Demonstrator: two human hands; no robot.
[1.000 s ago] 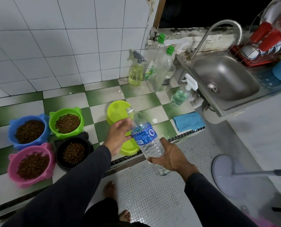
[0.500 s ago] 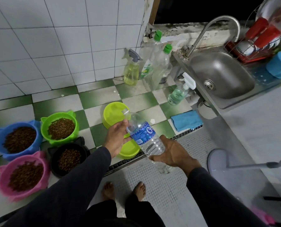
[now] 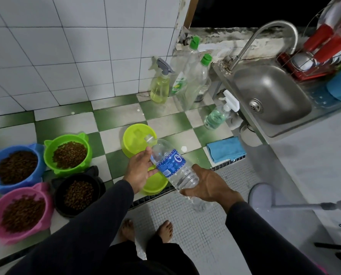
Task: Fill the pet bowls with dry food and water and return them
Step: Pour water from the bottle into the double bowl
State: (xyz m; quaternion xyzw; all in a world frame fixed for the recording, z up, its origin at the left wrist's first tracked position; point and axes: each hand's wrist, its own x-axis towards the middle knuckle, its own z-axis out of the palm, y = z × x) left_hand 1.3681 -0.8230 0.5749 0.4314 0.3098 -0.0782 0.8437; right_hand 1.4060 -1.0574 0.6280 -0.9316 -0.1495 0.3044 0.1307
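Your right hand holds the bottle from below. Your left hand holds its neck. It tilts over two yellow bowls on the surface.

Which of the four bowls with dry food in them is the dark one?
The black bowl, nearest the person's left sleeve. It sits right of the pink bowl and in front of the green bowl; the fourth is the blue bowl.

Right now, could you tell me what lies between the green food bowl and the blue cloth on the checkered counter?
In the head view, the upturned yellow-green bowl and the tilted water bottle lie between them.
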